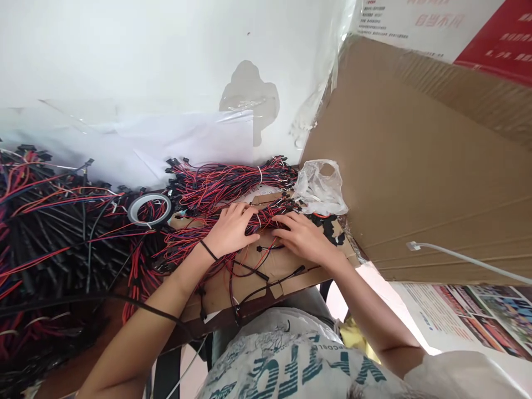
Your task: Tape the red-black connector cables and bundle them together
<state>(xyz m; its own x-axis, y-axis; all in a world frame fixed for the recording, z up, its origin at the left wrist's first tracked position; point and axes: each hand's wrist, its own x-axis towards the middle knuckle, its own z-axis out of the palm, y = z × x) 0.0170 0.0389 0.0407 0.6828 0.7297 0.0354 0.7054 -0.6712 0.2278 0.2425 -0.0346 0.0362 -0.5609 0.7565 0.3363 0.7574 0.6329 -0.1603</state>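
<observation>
My left hand [233, 228] lies over a bundle of red, blue and black wires [258, 223], its fingers bent round the top and its thumb on the near side. A white tie binds this bundle beside the fingers. At the bundle's right end my right hand [302, 237] has curled fingers on the wires; its fingertips are partly hidden among them. Beneath both hands is a cardboard sheet [266, 260]. A loose wire with a black connector [261, 249] lies between my hands, and more dark leads [253, 291] rest nearer to me.
Behind the hands lies another tied wire bundle [224, 180]. A roll of tape [149, 209] sits to the left by a large heap of black-sleeved wires [50, 238]. At right are a clear plastic bag [319, 185] and a tall cardboard panel [415, 160]. A white cable [469, 257] hangs there.
</observation>
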